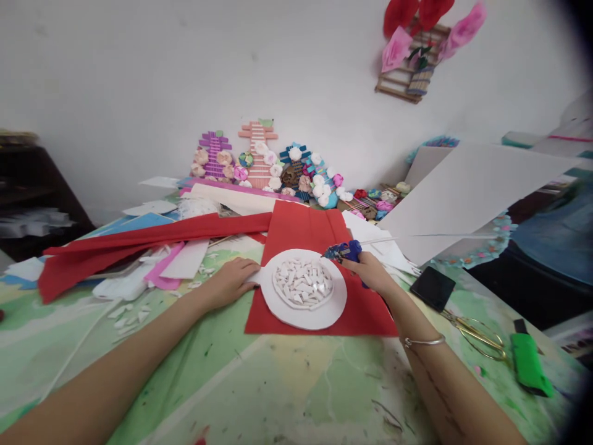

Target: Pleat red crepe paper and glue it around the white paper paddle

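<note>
A round white cutout [303, 318] lies on a sheet of red paper [380, 309] in front of me. Inside a raised ring at its centre are many small white pieces [303, 282]. At the cutout's left side, my left hand [234, 279] is closed on its narrow white tab, thumb and fingers meeting near the paper's edge. My right hand [372, 272] grips a blue glue gun [343, 250], its nozzle pointing left over the cutout's upper right rim. Part of the glue gun is hidden behind my fingers.
Folded red paper [152, 238] and white scraps [130, 318] lie left. At right are a black flat object [432, 288], gold-handled scissors [482, 337] and a green-handled cutter [530, 361]. A large white sheet [463, 191] leans behind. Flower-decorated stick crafts [259, 157] stand against the wall.
</note>
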{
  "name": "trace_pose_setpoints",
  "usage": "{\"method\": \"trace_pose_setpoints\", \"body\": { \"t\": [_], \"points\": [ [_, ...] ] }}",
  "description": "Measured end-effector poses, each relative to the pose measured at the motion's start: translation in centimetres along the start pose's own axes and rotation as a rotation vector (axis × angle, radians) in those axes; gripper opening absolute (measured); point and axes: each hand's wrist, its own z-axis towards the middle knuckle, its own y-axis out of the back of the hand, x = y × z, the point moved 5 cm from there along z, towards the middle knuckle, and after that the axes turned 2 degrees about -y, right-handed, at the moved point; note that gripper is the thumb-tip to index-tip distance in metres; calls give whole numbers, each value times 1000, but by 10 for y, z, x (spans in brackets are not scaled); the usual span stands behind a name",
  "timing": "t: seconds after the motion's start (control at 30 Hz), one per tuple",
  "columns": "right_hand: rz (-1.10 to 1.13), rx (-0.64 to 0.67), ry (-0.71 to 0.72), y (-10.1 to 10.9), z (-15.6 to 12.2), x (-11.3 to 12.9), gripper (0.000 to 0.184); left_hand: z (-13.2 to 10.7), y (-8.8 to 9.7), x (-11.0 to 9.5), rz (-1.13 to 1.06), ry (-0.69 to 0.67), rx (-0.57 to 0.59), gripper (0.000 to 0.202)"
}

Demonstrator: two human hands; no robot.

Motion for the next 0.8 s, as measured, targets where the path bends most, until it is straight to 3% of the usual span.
{"method": "trace_pose_setpoints", "body": {
  "t": [0.33, 0.6, 0.8],
  "points": [
    [-50, 108, 61, -20, 22, 40, 23, -1, 6, -5, -27, 13, 15, 30],
    [-56, 188, 113, -40, 20, 73, 25, -1, 10, -10, -21, 26, 41, 30],
    [-77, 201, 146, -51, 12, 84, 26, -1, 8, -7, -29, 21, 22, 28]
  ]
}}
